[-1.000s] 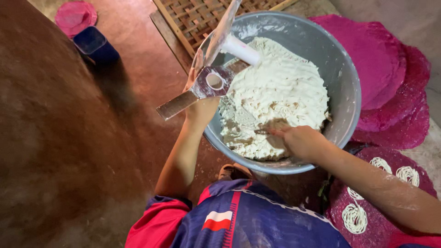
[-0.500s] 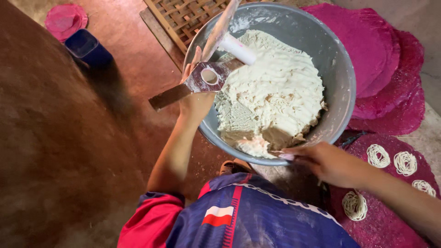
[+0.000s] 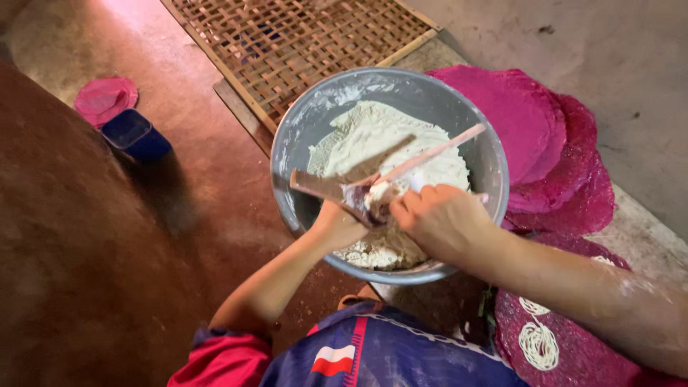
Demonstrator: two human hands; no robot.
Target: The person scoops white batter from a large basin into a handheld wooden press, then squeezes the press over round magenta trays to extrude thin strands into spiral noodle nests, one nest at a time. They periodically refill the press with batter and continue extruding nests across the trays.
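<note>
Left hand (image 3: 337, 226) clenched around metal press tool (image 3: 358, 190) above dough bowl (image 3: 301, 136); right hand (image 3: 441, 218) closed on white dough (image 3: 380, 197), pressing into tool just beside left grip.

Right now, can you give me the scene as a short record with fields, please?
Left hand: left hand holds a press tool over the bowl.
Right hand: right hand, fingers at the tool's cup, pressing dough in.
Bowl: metal bowl with white dough.
Around: pink round mats, woven bamboo tray, blue box.
</note>
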